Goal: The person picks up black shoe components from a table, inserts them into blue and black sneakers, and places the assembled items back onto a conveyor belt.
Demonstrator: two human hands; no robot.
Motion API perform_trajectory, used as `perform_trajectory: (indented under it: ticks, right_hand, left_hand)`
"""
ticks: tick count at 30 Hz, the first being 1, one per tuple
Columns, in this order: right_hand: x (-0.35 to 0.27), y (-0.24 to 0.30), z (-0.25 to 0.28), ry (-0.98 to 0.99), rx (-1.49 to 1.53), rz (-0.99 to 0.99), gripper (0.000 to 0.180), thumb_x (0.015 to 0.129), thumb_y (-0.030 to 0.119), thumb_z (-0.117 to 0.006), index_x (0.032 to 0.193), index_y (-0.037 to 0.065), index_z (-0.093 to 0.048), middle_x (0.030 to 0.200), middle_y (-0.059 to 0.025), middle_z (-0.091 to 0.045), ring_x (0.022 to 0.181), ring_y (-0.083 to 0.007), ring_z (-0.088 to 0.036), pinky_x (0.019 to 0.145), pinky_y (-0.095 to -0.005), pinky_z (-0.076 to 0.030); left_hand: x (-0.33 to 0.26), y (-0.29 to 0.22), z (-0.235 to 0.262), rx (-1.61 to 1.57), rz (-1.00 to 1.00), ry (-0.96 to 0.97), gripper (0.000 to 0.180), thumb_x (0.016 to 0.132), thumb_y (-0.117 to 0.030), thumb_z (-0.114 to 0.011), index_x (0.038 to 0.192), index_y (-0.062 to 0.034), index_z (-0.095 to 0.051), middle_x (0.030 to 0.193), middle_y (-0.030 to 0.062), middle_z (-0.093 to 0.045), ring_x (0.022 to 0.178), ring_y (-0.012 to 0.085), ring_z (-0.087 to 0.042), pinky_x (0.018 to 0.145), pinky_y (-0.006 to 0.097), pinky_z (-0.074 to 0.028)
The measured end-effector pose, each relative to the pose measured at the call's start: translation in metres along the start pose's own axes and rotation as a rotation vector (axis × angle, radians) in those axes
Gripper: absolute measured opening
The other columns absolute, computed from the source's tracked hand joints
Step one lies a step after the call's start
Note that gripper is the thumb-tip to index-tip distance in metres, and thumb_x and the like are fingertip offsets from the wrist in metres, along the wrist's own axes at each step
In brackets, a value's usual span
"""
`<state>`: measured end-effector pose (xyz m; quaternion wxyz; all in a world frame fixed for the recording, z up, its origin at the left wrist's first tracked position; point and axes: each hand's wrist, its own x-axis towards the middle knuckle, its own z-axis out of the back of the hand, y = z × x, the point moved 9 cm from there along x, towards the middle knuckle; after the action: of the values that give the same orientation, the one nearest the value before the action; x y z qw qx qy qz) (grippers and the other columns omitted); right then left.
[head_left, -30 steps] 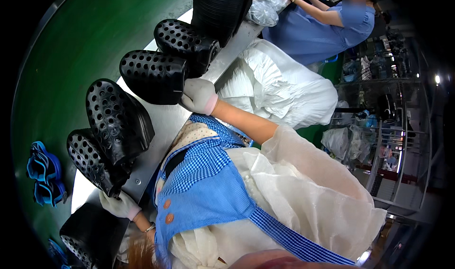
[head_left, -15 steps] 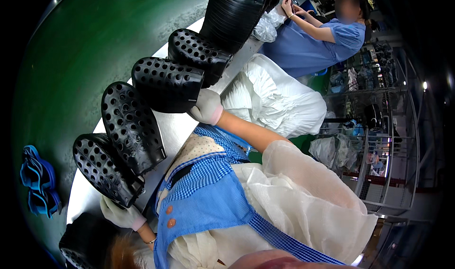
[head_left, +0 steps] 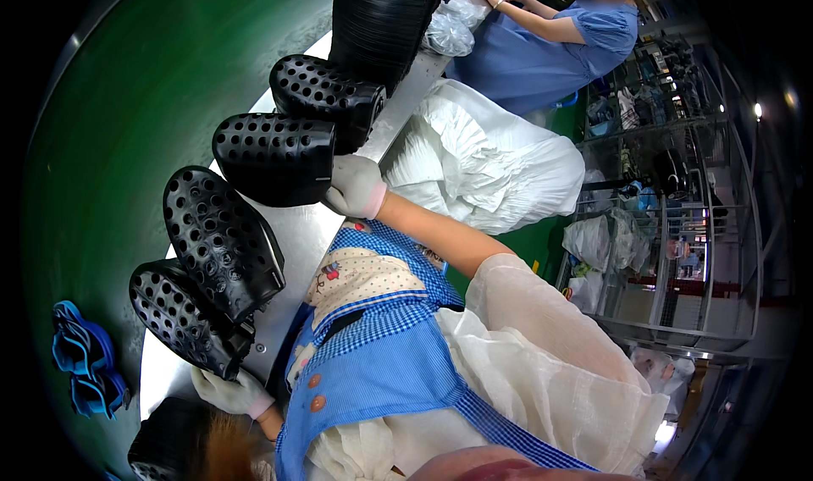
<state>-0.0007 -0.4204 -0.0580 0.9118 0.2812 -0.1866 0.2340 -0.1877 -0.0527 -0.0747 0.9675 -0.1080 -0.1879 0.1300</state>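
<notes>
Black perforated moulded pieces with rounded ends lie in a slanting row on a pale metal table (head_left: 315, 225). My right hand (head_left: 356, 186), in a white glove with a pink cuff, is closed on the near end of one black perforated piece (head_left: 273, 159); some of its fingers are hidden behind it. Lower down, my gloved left hand (head_left: 233, 393) curls against the near end of another black perforated piece (head_left: 182, 316), its fingers partly covered. Between them rests a longer black perforated piece (head_left: 222, 235). Beyond my right hand lies one more black perforated piece (head_left: 326, 91).
A tall ridged black stack (head_left: 377, 28) stands at the table's far end, with another dark perforated piece (head_left: 165, 443) at lower left. Blue sandals (head_left: 87, 358) lie on the green floor (head_left: 127, 142). White cloth (head_left: 491, 159), a person (head_left: 542, 36) in blue and wire racks (head_left: 677, 252) are right.
The view has shifted, so the upper pieces and the person appear further left. Both hands keep to the same pieces, with little movement against them.
</notes>
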Motion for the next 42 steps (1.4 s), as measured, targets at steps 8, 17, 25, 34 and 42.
perform_trajectory:
  ticks: [8,17,25,34,42]
  right_hand:
    - [-0.001,0.003,0.001,0.018,0.005,0.01,0.014,0.075,0.022,-0.058,0.077,0.009,-0.058,0.072,-0.0097,-0.055,0.067,-0.0318,-0.057,0.059,-0.0431,-0.047]
    - [-0.001,0.005,0.003,0.0,0.02,0.028,0.013,0.076,0.021,-0.059,0.075,0.008,-0.056,0.07,-0.0099,-0.053,0.066,-0.0317,-0.056,0.059,-0.0427,-0.046]
    - [0.0,0.005,0.006,0.014,0.026,0.02,0.014,0.077,0.021,-0.059,0.072,0.008,-0.056,0.071,-0.0103,-0.053,0.067,-0.032,-0.056,0.059,-0.0431,-0.046]
    - [0.003,0.004,0.004,0.288,0.059,-0.049,0.018,0.079,0.024,-0.059,0.082,0.007,-0.06,0.078,-0.0109,-0.057,0.077,-0.0313,-0.059,0.068,-0.0428,-0.049]
    - [0.002,0.004,-0.026,1.157,0.036,0.012,0.045,0.077,0.036,-0.065,0.108,0.003,-0.061,0.106,-0.0188,-0.061,0.1,-0.0356,-0.06,0.086,-0.0433,-0.05]
  left_hand:
    - [-0.002,-0.002,0.003,-0.008,0.029,-0.011,0.05,0.087,-0.028,-0.05,0.127,0.0017,-0.053,0.128,0.0248,-0.051,0.116,0.0406,-0.048,0.099,0.045,-0.037]
    - [0.0,-0.003,0.006,0.007,0.032,-0.023,0.045,0.086,-0.02,-0.052,0.125,0.0018,-0.055,0.127,0.0249,-0.052,0.115,0.0411,-0.049,0.099,0.045,-0.037]
    - [0.002,-0.003,0.002,-0.041,0.062,0.033,0.047,0.082,-0.014,-0.053,0.124,0.0064,-0.053,0.127,0.0253,-0.051,0.118,0.0402,-0.047,0.104,0.043,-0.034]
    - [0.003,-0.004,0.01,-0.117,-0.133,0.143,0.047,0.091,-0.025,-0.049,0.126,0.0068,-0.052,0.134,0.0244,-0.047,0.122,0.0401,-0.046,0.105,0.045,-0.033]
    - [0.003,-0.005,0.015,-0.271,-0.148,0.109,0.048,0.096,-0.027,-0.046,0.131,0.0055,-0.048,0.133,0.0262,-0.047,0.121,0.0424,-0.046,0.105,0.044,-0.033]
